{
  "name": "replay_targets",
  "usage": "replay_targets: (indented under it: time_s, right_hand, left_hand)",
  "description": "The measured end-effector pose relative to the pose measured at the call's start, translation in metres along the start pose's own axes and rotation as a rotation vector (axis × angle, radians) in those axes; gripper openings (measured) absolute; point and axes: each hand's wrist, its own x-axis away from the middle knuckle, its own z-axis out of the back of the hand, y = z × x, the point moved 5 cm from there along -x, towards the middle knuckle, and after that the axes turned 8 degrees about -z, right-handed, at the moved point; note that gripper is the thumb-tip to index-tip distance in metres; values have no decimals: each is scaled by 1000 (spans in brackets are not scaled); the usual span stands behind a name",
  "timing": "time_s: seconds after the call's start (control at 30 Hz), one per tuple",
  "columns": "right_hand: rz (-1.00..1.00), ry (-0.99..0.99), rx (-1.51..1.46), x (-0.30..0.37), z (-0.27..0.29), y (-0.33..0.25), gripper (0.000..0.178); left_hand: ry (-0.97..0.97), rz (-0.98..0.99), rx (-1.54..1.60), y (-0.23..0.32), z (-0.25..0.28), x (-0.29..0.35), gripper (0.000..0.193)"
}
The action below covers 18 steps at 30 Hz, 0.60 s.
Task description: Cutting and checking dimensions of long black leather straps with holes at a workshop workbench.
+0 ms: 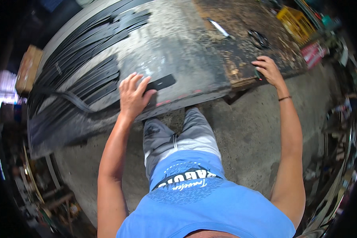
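My left hand (134,95) rests on the near part of the worktable, fingers stretched and spread. Under and beside it lies a flat black strip (163,82) with a squared end and small holes. The strip's other part runs left behind the hand. My right hand (269,71) is at the brown, worn board (242,59) on the right, with its fingers bent. By its palm is a small dark object with a red tip (259,75), seemingly in its grasp; its kind is too small to tell.
Many long black strips (95,39) lie heaped at the table's left. A white-handled tool (219,28) and a black looped item (258,39) lie on the board. A cardboard box (29,68) stands far left, a yellow crate (296,24) at back right.
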Motion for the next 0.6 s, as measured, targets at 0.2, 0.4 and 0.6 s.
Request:
replay_targets:
  time_s: [0.2,0.4,0.6]
  right_hand:
    - [-117,100,-183,5,-15,5,17]
    - [-174,311,-500,24,3,35,14]
    - [-532,567,-1080,159,-24,66,13]
  left_hand:
    - [-82,40,-118,5,3,16,64]
    - [-229,96,-183,6,-13,25,85]
    - [-260,-60,-190,47,-18,46,86]
